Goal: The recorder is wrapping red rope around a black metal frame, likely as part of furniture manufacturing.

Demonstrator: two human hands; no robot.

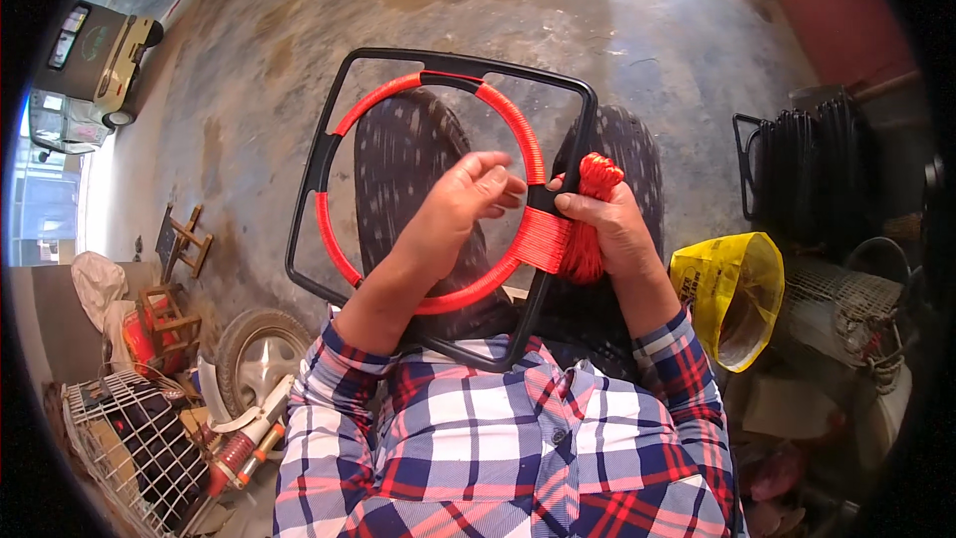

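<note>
A black square frame (319, 154) with rounded corners lies over my knees, with a ring set inside it. Glossy red cord (515, 125) is wound tightly round most of the ring, leaving short black gaps. On the right side, a broad red band of cord (543, 241) joins ring and frame. My right hand (619, 229) grips a folded hank of red cord (600, 175) against the frame's right bar, thumb on the black joint. Inside the ring, my left hand (466, 197) is closed with curled fingers near that joint; whatever it pinches is hidden.
To my right stand a yellow plastic bag (727, 289), a wire basket (841, 304) and a stack of black frames (807, 164). On the left are a wheel (264, 354), a wire crate (134, 448) and wooden stools (171, 324). A vehicle (115, 60) is parked farther off.
</note>
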